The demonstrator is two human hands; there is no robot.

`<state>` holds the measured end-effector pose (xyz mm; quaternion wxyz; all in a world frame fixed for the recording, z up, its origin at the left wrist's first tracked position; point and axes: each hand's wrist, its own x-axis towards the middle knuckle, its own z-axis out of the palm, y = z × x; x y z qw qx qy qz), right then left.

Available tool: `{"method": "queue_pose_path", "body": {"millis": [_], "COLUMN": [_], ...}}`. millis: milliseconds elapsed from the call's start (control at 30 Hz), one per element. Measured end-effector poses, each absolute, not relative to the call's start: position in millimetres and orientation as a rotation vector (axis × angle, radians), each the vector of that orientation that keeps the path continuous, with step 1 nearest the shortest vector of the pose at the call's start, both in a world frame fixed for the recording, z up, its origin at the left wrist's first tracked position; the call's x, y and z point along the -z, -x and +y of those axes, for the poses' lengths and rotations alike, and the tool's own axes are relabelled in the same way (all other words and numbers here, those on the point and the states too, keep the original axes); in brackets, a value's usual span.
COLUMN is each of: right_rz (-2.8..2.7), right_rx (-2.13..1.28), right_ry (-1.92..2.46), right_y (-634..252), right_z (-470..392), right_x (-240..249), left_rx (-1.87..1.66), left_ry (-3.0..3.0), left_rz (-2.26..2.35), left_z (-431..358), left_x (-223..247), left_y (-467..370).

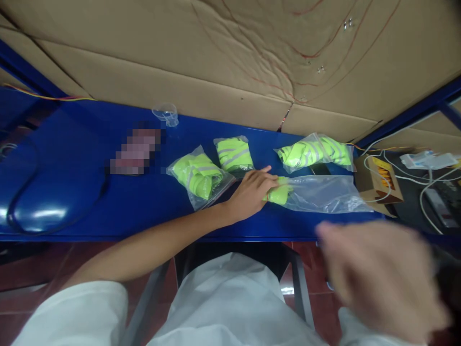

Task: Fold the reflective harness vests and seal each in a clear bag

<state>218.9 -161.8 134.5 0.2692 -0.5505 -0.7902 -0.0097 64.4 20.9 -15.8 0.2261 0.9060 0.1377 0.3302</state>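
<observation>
On the blue table, my left hand (254,191) holds down a folded neon-yellow reflective vest (279,191), its fingers laid over the near end. A clear plastic bag (324,193) stretches flat to the right from that vest; whether the vest lies fully inside the bag I cannot tell. My right hand (382,278) is raised close to the camera at the lower right, apart from the bag and smeared by motion, so its fingers cannot be read. Left of my left hand are two bagged vests, one nearer (200,177) and one farther (235,154).
More bagged neon-yellow material (315,153) lies at the back right, beside an open cardboard box (378,180) and tangled white cables (428,180). A clear plastic cup (167,115) and a pixelated object (137,151) are at left, near a black cable (103,185). Cardboard panels (144,62) back the table.
</observation>
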Motion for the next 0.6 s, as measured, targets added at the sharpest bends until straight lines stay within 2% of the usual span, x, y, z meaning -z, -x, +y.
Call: {"method": "queue_pose_path", "body": {"millis": [67, 133, 267, 600], "right_rz": [-2.166, -2.076, -1.689, -1.197], "right_rx": [0.211, 0.265, 0.208, 0.009], "right_ry": [1.479, 1.668, 1.934, 1.816], "right_y": [-192.3, -176.6, -175.0, -184.3], "right_z": [-167.2, -154.4, -118.6, -115.4], "right_x": [-110.7, -81.9, -35.7, 2.0], "left_rx": [-0.913, -0.925, -0.907, -0.711], "left_ry": [-2.512, -2.512, -2.609, -2.708], "left_rz": [0.425, 0.456, 0.528, 0.456], "left_z": [20.8, 20.3, 20.1, 14.5], "left_x": [15.8, 15.6, 13.2, -2.0], "left_y": [-66.4, -68.2, -71.5, -63.4]}}
